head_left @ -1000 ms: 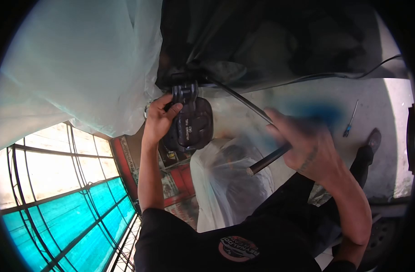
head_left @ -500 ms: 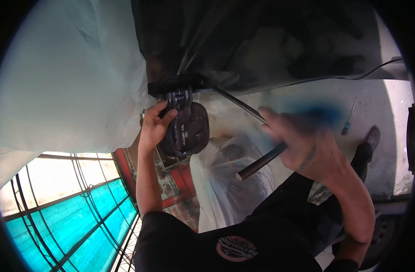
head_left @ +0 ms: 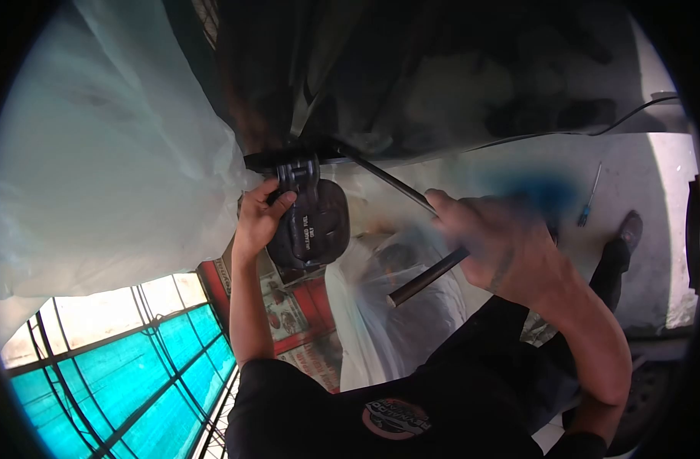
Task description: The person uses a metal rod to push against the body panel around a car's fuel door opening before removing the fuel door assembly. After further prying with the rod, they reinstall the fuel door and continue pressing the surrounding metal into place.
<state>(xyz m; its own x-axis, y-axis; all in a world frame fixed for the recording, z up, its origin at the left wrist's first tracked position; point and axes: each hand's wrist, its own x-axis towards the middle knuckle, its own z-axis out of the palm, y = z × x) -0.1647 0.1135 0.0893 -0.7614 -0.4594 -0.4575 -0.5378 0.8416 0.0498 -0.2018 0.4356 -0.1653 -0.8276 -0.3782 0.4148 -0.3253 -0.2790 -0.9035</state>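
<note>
The black fuel door [head_left: 313, 226], lettered "unleaded fuel only", stands open from the dark car body [head_left: 442, 69]. My left hand [head_left: 262, 218] pinches the door at its hinge arm. A black metal rod [head_left: 384, 180] runs from the body beside the hinge down to my right hand [head_left: 499, 241], whose fingers are wrapped round it. Below that hand sticks out a thicker dark bar end [head_left: 426, 281]; how it joins the rod is hidden. A blurred blue patch lies behind my right hand.
Translucent plastic sheeting [head_left: 112, 153] hangs at the left. Another plastic-wrapped item [head_left: 399, 306] is below the fuel door. A screwdriver [head_left: 587, 210] lies on the floor near my shoe [head_left: 631, 229]. A thin cable [head_left: 633, 115] crosses at the upper right.
The view has shifted slightly. My right hand and the bar end have moved a little left and down. My left hand keeps its hold on the fuel door.
</note>
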